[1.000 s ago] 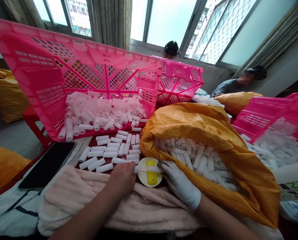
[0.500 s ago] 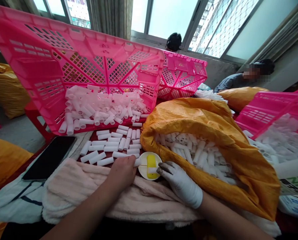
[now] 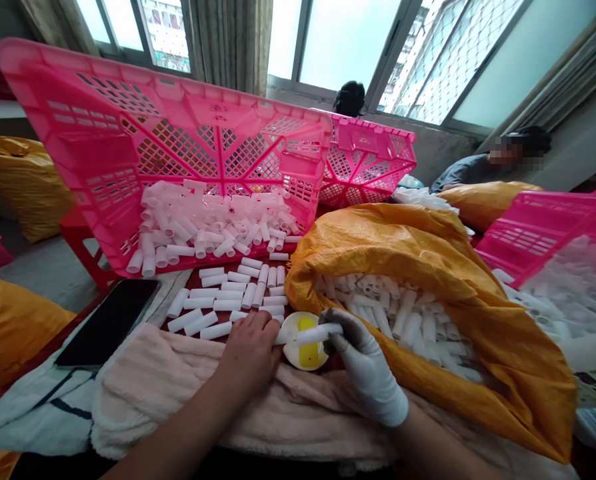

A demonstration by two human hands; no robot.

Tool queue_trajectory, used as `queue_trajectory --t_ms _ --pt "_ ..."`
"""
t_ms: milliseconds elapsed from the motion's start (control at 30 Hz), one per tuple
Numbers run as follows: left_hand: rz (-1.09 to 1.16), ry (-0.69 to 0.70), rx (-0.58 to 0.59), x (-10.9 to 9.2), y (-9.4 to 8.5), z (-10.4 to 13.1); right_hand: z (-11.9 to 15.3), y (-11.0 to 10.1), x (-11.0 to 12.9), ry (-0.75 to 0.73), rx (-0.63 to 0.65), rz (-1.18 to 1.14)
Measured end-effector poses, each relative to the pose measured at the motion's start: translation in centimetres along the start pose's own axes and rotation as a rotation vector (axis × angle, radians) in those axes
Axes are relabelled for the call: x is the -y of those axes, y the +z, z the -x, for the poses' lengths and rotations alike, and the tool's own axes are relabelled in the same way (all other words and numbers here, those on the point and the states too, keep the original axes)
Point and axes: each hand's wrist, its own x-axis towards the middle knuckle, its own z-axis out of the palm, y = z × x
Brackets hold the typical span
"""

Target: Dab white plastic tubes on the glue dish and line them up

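Over a small round white dish (image 3: pixel 291 357) with a yellow block (image 3: pixel 309 357) in it, two short white plastic tubes meet end to end. My bare left hand (image 3: pixel 252 348) is closed on the left tube (image 3: pixel 284 335), most of which its fingers hide. In a white glove with dark, stained fingertips, my right hand (image 3: pixel 365 373) pinches the far end of the right tube (image 3: pixel 319 333). Whether one tube enters the other, I cannot tell. Several similar loose tubes (image 3: pixel 231 305) lie in rough rows just beyond my left hand.
A tilted pink crate (image 3: pixel 178 150) holds a heap of tubes at the back left. On the right gapes an orange woven sack (image 3: pixel 393 233) full of tubes. A phone (image 3: pixel 109 323) lies left of a pale pink towel (image 3: pixel 168 393). A person (image 3: pixel 478 167) sits at the far right.
My right hand has raised its tube off the yellow block and brought it against the tube in my left hand. The view has shifted slightly.
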Motion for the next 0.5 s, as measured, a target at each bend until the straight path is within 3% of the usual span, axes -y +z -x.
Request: queue_trajectory --t_ms 100,200,300,500 --pt "0.108 0.078 0.022 0.0 -0.5 0.3 -0.1 0.5 0.7 0.069 -0.05 -0.087" --pt "0.191 0.12 0.069 -0.2 -0.6 0.6 -0.1 0.1 2.1 -0.087 0.018 0.056" --pt "0.139 0.133 0.109 -0.8 -0.6 1.0 -0.2 -0.8 2.9 -0.212 0.125 0.233" --pt "0.113 0.138 0.164 -1.9 -1.0 1.6 -0.3 -1.9 2.3 -0.197 0.073 0.224"
